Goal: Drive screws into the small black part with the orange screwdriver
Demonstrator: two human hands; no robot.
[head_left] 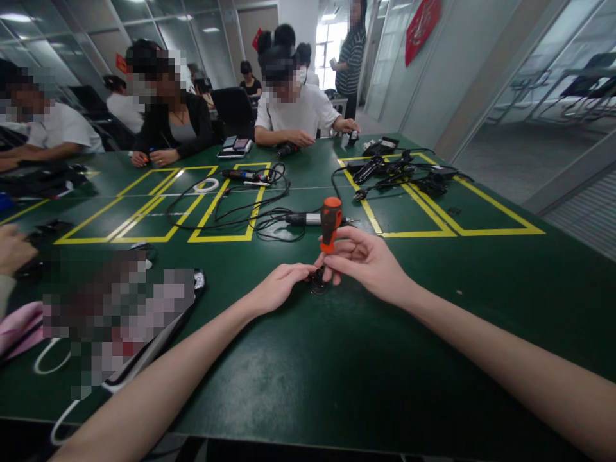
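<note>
My right hand [368, 260] grips an orange-and-black screwdriver [330, 224], held upright with its tip down on a small black part [318, 283] on the green table [337, 359]. My left hand [276, 287] rests on the table just left of that part, and its fingertips pinch or steady it. The part is mostly hidden by my fingers.
Tangled black cables and a soldering-type tool [269, 218] lie behind my hands inside yellow taped boxes [158, 218]. More black cables and adapters [399, 173] lie at the back right. Several people sit along the far and left edges. A blurred object with white cord [120, 321] lies at left.
</note>
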